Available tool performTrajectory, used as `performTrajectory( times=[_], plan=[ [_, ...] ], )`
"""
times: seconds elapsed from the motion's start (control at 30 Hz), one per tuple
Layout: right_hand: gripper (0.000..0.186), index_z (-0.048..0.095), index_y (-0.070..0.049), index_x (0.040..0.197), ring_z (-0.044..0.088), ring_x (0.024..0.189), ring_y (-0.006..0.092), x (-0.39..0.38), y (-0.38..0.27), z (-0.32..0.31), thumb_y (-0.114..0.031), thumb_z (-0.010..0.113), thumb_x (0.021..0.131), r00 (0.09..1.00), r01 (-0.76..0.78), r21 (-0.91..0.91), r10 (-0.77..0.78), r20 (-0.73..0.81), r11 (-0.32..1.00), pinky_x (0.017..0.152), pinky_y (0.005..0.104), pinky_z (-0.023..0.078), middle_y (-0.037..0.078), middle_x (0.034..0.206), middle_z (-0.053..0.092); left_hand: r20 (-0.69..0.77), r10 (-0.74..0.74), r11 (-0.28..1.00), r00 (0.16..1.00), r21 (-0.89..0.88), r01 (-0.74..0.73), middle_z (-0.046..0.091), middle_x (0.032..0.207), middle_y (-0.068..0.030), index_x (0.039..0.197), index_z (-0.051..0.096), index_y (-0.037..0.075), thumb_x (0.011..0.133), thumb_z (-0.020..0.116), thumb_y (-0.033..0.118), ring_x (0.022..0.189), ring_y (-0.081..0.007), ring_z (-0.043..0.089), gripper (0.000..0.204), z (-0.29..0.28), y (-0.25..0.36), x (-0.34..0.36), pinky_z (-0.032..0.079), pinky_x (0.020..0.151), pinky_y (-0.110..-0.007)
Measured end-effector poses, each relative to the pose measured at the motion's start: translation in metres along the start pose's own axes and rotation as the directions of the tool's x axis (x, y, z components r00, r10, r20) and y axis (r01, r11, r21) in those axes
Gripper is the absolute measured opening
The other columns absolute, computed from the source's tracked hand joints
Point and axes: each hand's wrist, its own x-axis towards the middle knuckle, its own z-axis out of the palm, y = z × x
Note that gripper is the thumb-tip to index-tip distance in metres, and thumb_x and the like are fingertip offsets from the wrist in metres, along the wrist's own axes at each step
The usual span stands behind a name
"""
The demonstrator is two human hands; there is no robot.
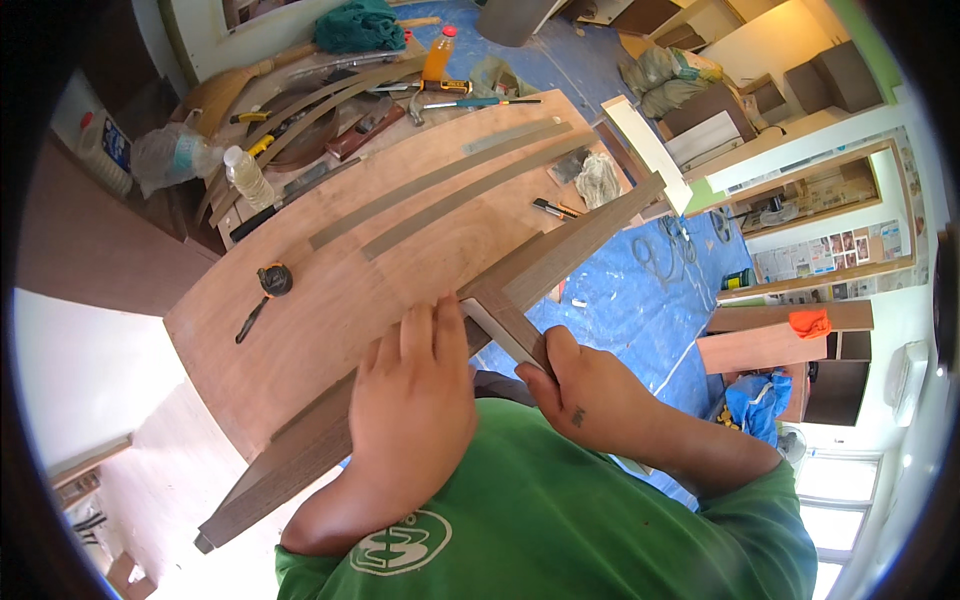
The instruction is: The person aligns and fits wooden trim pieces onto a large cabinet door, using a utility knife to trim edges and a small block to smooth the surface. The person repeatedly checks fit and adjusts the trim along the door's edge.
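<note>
A brown wood-grain frame piece (590,235) slants across the near edge of the plywood worktop (430,275), from lower left to upper right. Its short crosspiece (508,332), with a pale edge, juts toward me. My left hand (415,390) lies over the long member beside the corner, fingers stretched out flat and close together. Thumb and fingers of my right hand (595,385) are closed around the crosspiece's near end. Beyond the frame, two narrow brown strips (440,197) lie on the worktop. A black tape measure (274,280) rests farther left.
A utility knife (555,209) and crumpled plastic (598,180) lie at the worktop's right. Along its far side are a hammer (416,106), a clear bottle (248,176) and an orange drink bottle (439,54). Blue sheeting (640,310) covers the floor, with cables on it.
</note>
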Motion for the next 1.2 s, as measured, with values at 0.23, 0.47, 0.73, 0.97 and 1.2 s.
performTrajectory(
  times=[0.23,0.47,0.73,0.97,1.2],
  plan=[
    [0.033,0.046,0.003,0.102,0.065,0.064,0.0513,0.005,0.006,-0.013,-0.026,0.063,0.106,0.999,-0.014,-0.145,0.009,-0.038,0.989,0.056,0.0567,0.051,0.028,0.069,0.063,0.303,-0.149,0.987,0.941,0.107,0.122,0.066,0.098,-0.0167,0.12,0.058,-0.001,0.079,0.081,0.017,0.084,-0.0372,0.069,0.05,-0.023,-0.031,-0.032,0.053,0.072,-0.047],
    [0.037,0.047,0.001,0.098,0.064,0.052,0.0377,0.038,0.087,-0.046,-0.032,0.06,0.108,0.976,-0.008,-0.205,-0.037,-0.214,0.979,0.049,0.0486,0.05,0.024,0.068,0.062,0.325,-0.177,0.984,0.929,0.063,0.165,0.066,0.084,-0.0139,0.108,0.056,0.002,0.079,0.078,0.015,0.074,-0.0368,0.069,0.039,-0.024,-0.032,-0.037,0.053,0.067,-0.048],
    [0.041,0.048,0.0,0.098,0.065,0.048,0.0248,0.06,0.137,-0.098,-0.037,0.056,0.111,0.867,-0.376,0.067,0.376,-0.327,0.924,0.045,0.0398,0.052,0.014,0.065,0.059,0.3,-0.129,0.988,0.945,0.119,0.097,0.067,0.082,-0.013,0.104,0.055,0.005,0.08,0.078,0.018,0.074,-0.0346,0.071,0.037,-0.02,-0.033,-0.036,0.055,0.066,-0.047],
    [0.034,0.045,0.0,0.104,0.066,0.064,0.0518,0.014,0.008,0.0,-0.031,0.058,0.107,0.993,-0.061,-0.164,0.045,-0.105,0.985,0.056,0.0604,0.051,0.03,0.07,0.065,0.286,-0.15,0.987,0.946,0.104,0.125,0.067,0.082,-0.0134,0.105,0.056,0.005,0.082,0.078,0.02,0.074,-0.0361,0.071,0.036,-0.019,-0.035,-0.033,0.055,0.066,-0.048],
    [0.033,0.047,0.002,0.103,0.066,0.069,0.0522,0.034,0.07,-0.035,-0.029,0.058,0.108,0.956,-0.152,-0.134,0.111,-0.271,0.979,0.059,0.058,0.05,0.03,0.076,0.066,0.287,-0.145,0.988,0.947,0.098,0.121,0.068,0.083,-0.0136,0.11,0.057,0.004,0.083,0.078,0.021,0.074,-0.0371,0.07,0.038,-0.021,-0.034,-0.038,0.054,0.067,-0.048]
  ],
)
